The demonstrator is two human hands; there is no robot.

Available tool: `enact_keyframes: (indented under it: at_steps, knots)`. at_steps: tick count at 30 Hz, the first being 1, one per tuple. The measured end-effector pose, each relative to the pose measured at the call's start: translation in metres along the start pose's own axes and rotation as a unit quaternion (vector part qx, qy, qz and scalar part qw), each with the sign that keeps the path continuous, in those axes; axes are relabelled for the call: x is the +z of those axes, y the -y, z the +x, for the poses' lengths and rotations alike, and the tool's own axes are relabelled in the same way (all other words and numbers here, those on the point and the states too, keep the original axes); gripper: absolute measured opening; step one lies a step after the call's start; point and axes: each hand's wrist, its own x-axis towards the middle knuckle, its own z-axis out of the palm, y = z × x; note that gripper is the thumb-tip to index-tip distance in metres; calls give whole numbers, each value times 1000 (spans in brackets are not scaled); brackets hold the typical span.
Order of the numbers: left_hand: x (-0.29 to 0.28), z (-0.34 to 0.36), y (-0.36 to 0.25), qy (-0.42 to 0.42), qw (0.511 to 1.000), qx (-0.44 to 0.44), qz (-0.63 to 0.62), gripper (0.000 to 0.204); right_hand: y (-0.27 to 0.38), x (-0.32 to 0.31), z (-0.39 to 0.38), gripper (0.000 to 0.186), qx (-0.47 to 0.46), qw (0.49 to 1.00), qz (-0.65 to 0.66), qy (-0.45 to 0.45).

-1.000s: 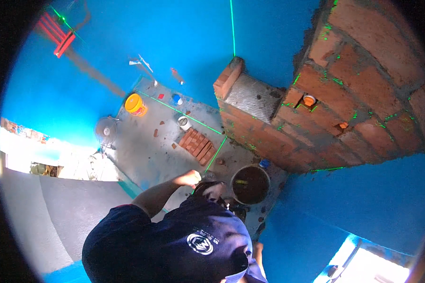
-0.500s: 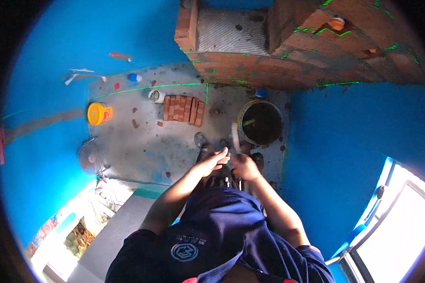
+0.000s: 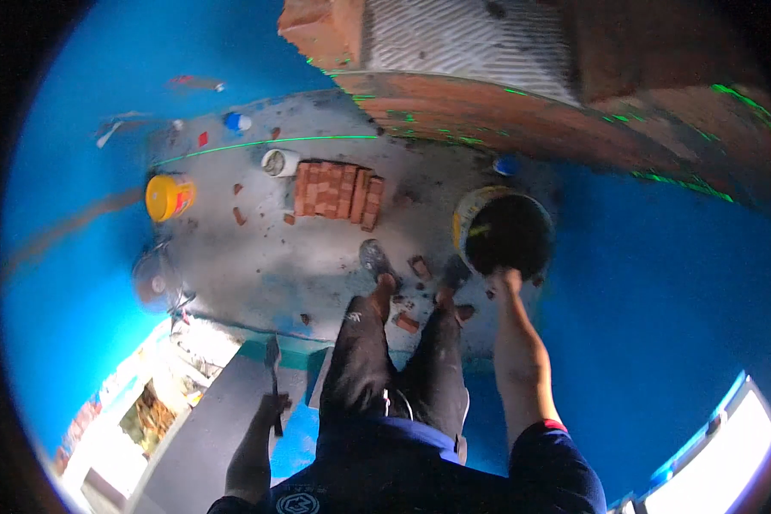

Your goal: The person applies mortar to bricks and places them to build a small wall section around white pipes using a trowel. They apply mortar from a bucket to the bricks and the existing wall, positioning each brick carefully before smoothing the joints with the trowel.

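Note:
My left hand [image 3: 278, 404], in shadow at the lower left, grips a long, narrow tool [image 3: 273, 364] with a flat end. My right hand [image 3: 505, 279] reaches to the near edge of a large bucket [image 3: 461, 221] with dark contents and something yellow-green inside; its fingers are blurred against the dark. Both my feet stand on the grey floor [image 3: 231, 248], among brick fragments [image 3: 406, 322], just left of and below the bucket.
A brick stack [image 3: 336, 193], a small white bucket [image 3: 280, 163] and a yellow bucket [image 3: 169, 199] sit on the floor. A fan [image 3: 158, 278] stands by the left blue wall. A brick structure [image 3: 463, 103] with a grooved top fills the upper right, and a small blue container [image 3: 505, 165] lies below it.
The view has swung round downward. My hands, close together half a second ago, are apart: the left lower down with the tool, the right moved out to the large bucket.

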Motion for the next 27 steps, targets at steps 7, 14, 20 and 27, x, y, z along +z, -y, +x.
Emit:
enact_keyframes:
  at_steps: [7,14,20,27]
  knots:
    - [48,-142,147,-113,974,-181,-74,29,74,-12,114,11,135,899,143,391]
    - [118,-103,152,-146,955,-242,-84,31,101,77,133,15,132,880,153,430]
    - [130,-73,146,-158,956,-231,-86,32,112,106,125,21,128,868,236,417]
    - [112,-56,124,-158,959,-230,-47,33,89,142,114,28,388,350,768,372]
